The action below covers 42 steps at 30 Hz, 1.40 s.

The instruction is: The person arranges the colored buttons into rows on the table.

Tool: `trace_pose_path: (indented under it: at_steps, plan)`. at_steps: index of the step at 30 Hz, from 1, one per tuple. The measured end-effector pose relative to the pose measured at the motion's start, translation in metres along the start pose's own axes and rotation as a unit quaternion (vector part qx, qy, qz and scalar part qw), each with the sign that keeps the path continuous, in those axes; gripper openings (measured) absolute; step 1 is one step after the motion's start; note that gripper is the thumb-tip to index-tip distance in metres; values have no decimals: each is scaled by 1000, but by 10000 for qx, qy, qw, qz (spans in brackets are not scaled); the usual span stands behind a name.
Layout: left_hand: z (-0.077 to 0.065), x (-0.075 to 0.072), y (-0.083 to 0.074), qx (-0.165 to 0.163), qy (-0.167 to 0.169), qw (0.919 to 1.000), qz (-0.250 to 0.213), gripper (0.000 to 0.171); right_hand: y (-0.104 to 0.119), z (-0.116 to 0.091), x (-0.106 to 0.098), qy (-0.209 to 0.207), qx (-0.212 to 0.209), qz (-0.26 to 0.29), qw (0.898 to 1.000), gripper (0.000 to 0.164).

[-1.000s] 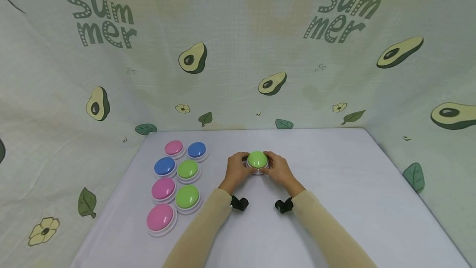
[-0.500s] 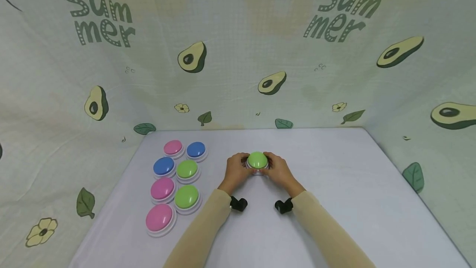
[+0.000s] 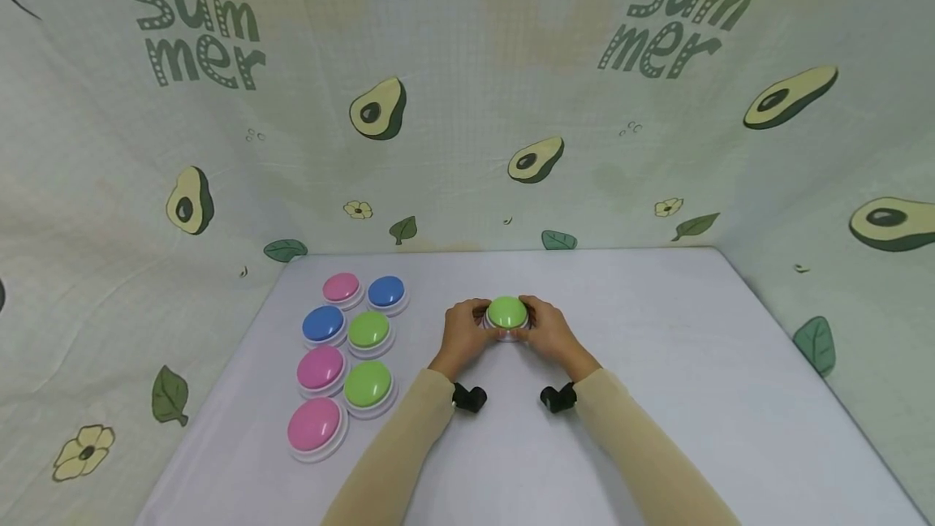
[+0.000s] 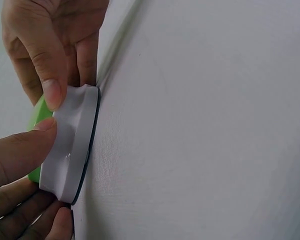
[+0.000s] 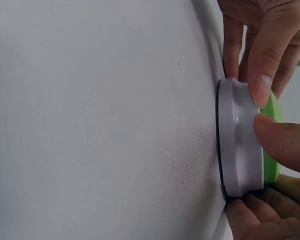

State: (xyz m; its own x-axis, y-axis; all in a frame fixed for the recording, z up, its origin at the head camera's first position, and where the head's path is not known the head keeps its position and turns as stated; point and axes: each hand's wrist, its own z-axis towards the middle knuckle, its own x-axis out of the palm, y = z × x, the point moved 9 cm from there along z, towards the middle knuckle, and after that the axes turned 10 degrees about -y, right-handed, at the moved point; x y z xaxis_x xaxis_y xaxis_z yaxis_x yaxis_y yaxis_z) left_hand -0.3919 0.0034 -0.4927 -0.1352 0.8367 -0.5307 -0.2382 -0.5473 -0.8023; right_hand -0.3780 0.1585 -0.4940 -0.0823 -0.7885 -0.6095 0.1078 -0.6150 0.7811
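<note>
A green push button (image 3: 507,312) with a white round base stands at the middle of the table, its dark bottom edge against the white surface in both wrist views. My left hand (image 3: 463,335) grips its left side and my right hand (image 3: 550,335) grips the right. In the left wrist view, the left thumb (image 4: 25,152) presses on the white base (image 4: 72,145) near the green dome, fingers curled behind. The right thumb (image 5: 285,142) lies likewise in the right wrist view, its tip close to the left thumb's tip. The far side of the button is hidden there.
On the left of the white table (image 3: 657,396) several similar buttons stand in two columns: pink ones such as the nearest pink button (image 3: 313,424), a blue button (image 3: 323,323) and a green button (image 3: 368,384) among them. An avocado-print cloth (image 3: 453,39) hangs behind and at the sides.
The head view has shifted very slightly. Both hands keep their grip on the green push button at the same place.
</note>
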Motion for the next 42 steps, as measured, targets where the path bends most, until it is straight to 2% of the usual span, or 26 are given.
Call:
trace_pose_path:
  at_steps: [17, 23, 29, 34, 42]
  plan:
    - [-6, -5, 1, -42, -73, 9996, -252, 57, 0, -2, 1, 113, 184, 100, 9997, 71]
    - [-7, -6, 3, -41, -82, 9997, -215, 57, 1, -3, 6, 66, 80, 28, 9999, 71]
    - [-10, -6, 4, -90, 100, 9999, -55, 58, 1, -4, 7, 46, 0, -115, 9999, 71]
    - [-13, -9, 3, -9, 256, 9997, 51, 56, -1, -5, 7, 28, 28, -231, 9997, 75]
    - [-20, -14, 6, -224, 556, 9979, 263, 55, 2, -6, 7, -88, 105, -261, 9996, 82]
